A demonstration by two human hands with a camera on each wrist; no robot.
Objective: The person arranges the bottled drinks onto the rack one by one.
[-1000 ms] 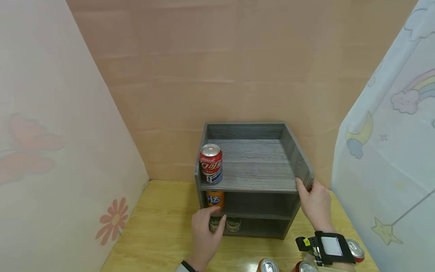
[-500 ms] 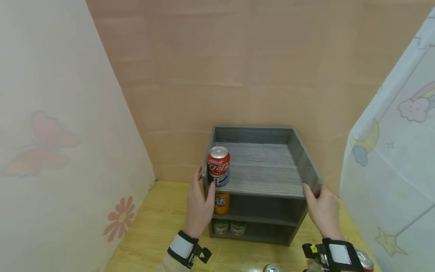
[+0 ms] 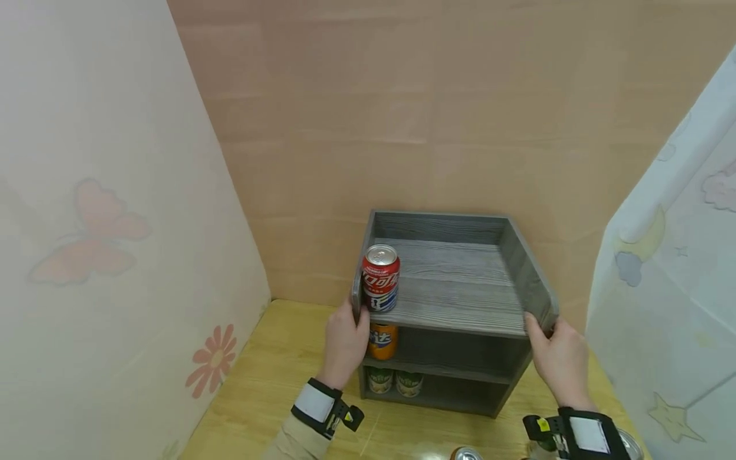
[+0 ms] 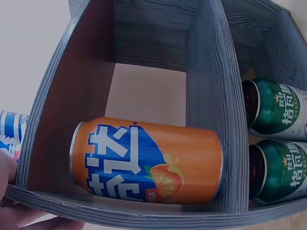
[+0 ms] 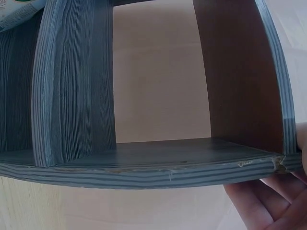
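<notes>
Honestly, with the fingers of the left hand (image 3: pixel 344 345) and right hand (image 3: pixel 563 365) gripping the sides of the grey three-tier shelf (image 3: pixel 460 281) on the worktop (image 3: pixel 299 345), one jerk or tilt could topple the Coca-Cola can (image 3: pixel 381 281) on top.

Orange can (image 4: pixel 199 160): 芬达, large white characters on blue patch; small boxed label near its edge too tiny to read surely. Green can (image 4: pixel 271 108) and 2nd green can (image 4: pixel 276 170): both read 格瓦斯, smaller 秋林 above. Red can (image 3: pixel 381 279): white 口可 legible, outer characters lost round curve; print lower down unreadable.
</notes>
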